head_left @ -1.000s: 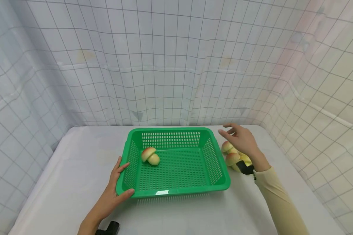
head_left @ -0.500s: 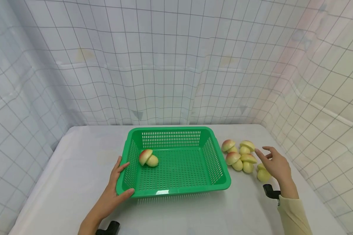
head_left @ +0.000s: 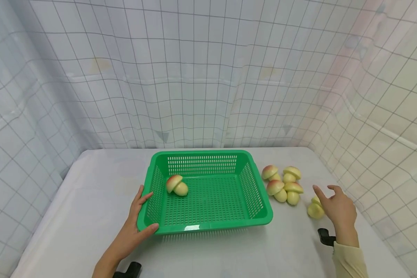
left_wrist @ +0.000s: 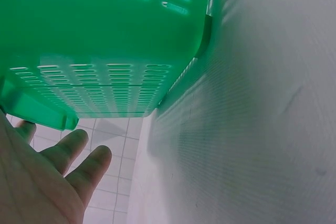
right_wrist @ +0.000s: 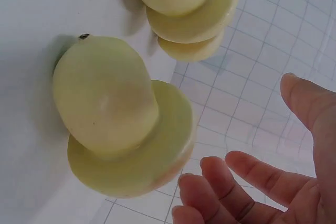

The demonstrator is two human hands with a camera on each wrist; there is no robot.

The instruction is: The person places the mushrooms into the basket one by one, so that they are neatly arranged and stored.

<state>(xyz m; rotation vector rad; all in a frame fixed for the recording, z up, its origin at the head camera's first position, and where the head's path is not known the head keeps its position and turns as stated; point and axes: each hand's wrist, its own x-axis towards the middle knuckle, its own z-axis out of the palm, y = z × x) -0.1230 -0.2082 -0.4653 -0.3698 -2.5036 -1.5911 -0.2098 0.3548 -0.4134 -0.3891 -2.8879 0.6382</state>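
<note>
In the head view, my left hand [head_left: 126, 235] rests against the near-left corner of a green plastic basket [head_left: 208, 224]. The thumb lies on the front rim; the other fingers spread along the left side, looking fairly straight in the left wrist view. Inside the basket, towards the left, lies one toy mushroom [head_left: 175, 184] with a reddish cap. Over at the right, my right hand [head_left: 340, 210] hovers beside a yellowish toy mushroom [head_left: 315, 210] and partly hides its cap. The right wrist view shows this mushroom [right_wrist: 105, 98] apart from the spread fingers [right_wrist: 262, 177].
Between the basket and my right hand several more toy mushrooms [head_left: 279, 185] lie grouped close to the basket's right wall. A white cloth covers the table [head_left: 208, 255]. White gridded curtains [head_left: 201, 77] enclose the back and both sides.
My right hand has moved from above the grouped mushrooms, rightward and nearer, to the separate mushroom, uncovering the group. That mushroom has shifted slightly right and nearer since half a second ago. The left hand stays put.
</note>
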